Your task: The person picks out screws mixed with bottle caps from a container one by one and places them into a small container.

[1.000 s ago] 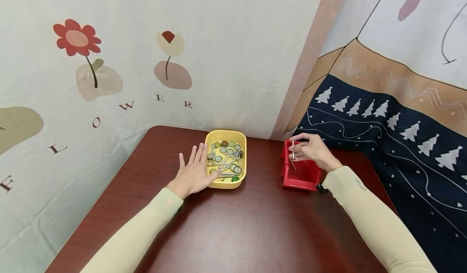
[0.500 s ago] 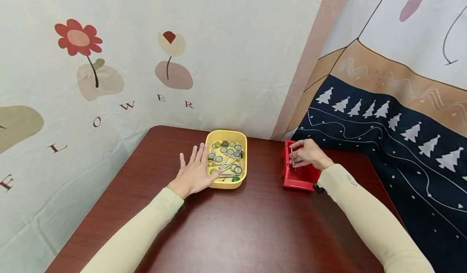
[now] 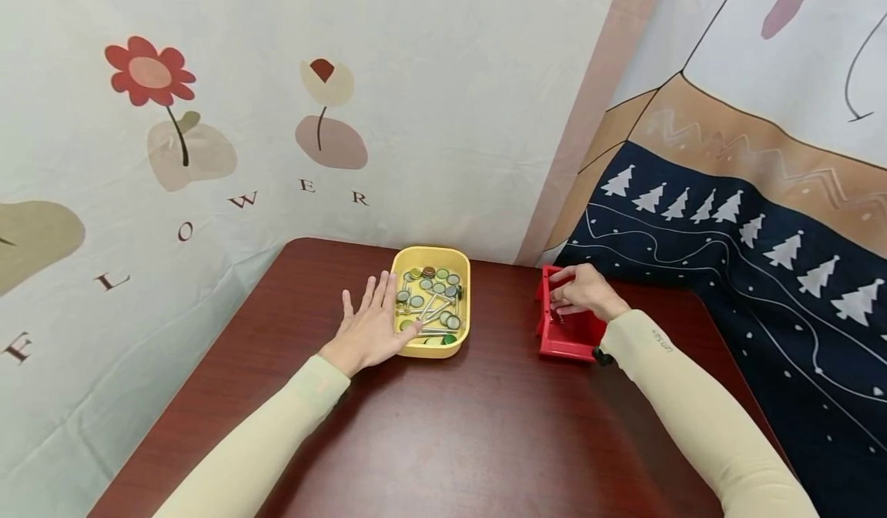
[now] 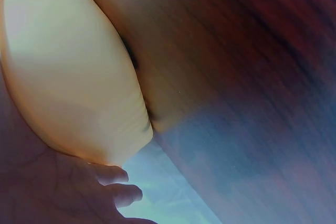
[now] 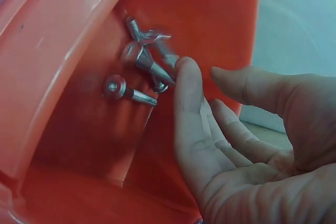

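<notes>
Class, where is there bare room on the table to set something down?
Bare: the table between the sleeves, and the strip between yellow tray and red bin. Crowded: the tray, strewn with caps and bolts, and the bin, holding more bolts beside the right hand.

Pale yellow-green, wrist-length sleeves point(image 3: 693, 402); right one with small dark lettering point(image 3: 662, 340), black piece point(image 3: 602, 357) at wrist.

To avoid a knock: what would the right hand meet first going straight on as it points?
The right hand would likely meet the bolts in the red bin, close by its fingertips, though depth is unclear.
</notes>
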`<state>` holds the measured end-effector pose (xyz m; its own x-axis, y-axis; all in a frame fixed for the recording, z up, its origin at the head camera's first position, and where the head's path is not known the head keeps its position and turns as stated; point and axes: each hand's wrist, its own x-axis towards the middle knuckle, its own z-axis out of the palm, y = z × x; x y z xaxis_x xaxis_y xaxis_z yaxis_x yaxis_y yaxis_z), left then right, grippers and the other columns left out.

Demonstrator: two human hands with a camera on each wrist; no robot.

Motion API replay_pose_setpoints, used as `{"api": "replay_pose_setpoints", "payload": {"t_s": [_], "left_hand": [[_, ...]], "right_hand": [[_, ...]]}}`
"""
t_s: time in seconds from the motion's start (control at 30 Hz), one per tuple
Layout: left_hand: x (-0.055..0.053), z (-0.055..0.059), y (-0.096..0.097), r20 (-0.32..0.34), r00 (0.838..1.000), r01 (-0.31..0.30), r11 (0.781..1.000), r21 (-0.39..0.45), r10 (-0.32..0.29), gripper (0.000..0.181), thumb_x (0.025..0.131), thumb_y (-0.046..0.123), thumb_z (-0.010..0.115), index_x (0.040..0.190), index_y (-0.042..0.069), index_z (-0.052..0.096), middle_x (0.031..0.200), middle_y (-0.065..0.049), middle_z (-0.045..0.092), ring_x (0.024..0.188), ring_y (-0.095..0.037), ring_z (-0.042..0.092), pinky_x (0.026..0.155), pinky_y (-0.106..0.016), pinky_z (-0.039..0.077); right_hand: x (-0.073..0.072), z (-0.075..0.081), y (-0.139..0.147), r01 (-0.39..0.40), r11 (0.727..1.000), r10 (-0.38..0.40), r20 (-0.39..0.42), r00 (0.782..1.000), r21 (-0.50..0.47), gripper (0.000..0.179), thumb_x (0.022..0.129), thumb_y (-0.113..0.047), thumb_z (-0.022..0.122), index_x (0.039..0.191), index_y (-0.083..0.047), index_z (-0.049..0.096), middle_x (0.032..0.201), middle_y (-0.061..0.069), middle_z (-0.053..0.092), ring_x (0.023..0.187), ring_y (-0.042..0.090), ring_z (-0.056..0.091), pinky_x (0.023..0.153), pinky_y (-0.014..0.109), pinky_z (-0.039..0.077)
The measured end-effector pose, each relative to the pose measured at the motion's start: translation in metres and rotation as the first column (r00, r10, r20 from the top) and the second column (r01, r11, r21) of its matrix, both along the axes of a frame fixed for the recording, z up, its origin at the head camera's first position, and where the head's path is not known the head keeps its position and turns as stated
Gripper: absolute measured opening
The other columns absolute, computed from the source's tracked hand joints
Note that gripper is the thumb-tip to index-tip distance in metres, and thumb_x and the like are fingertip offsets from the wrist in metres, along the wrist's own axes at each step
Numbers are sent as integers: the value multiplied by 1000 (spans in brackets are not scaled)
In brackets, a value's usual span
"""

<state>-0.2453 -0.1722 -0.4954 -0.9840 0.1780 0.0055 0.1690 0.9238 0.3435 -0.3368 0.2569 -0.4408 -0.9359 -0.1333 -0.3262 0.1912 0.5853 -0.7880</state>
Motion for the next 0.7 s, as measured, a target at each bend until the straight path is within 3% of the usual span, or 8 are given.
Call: {"api": "replay_pose_setpoints", "payload": {"t_s": [0.2,0.37,0.53,0.7], "left_hand": [[1,1,0,-7,1000,2,1000,-1,-2,114,112,72,57,188,5,4,198,-17,2,185,-45,6,139,-87,1],[1,1,0,-10,1000,1,1000,1,-1,114,112,72,57,188,5,5,198,-18,2,185,-45,6,139,-87,0],[1,0,0,-9,1000,2,1000,3,-2,114,112,72,57,188,5,5,198,-18,1,185,-45,5,139,-87,0],[0,-1,0,-21,1000,2,1000,-1,-2,114,112,72,57,188,4,6,198,-18,0,185,-46,7,139,-88,1]], "right_hand": [[3,5,1,14,999,-11,-73,997,34,49,111,-3,74,157,7,63,135,35,81,116,42,87,103,50,68],[8,9,-1,23,995,-5,-176,984,101,42,112,-6,73,153,2,70,133,32,81,118,46,85,107,53,68],[14,12,-5,16,971,68,-335,940,240,38,112,-11,72,150,-3,74,137,27,81,121,44,79,110,58,68],[21,14,-14,-36,961,155,-426,891,275,41,111,-11,75,151,-3,73,143,26,78,126,43,78,109,60,68]]}}
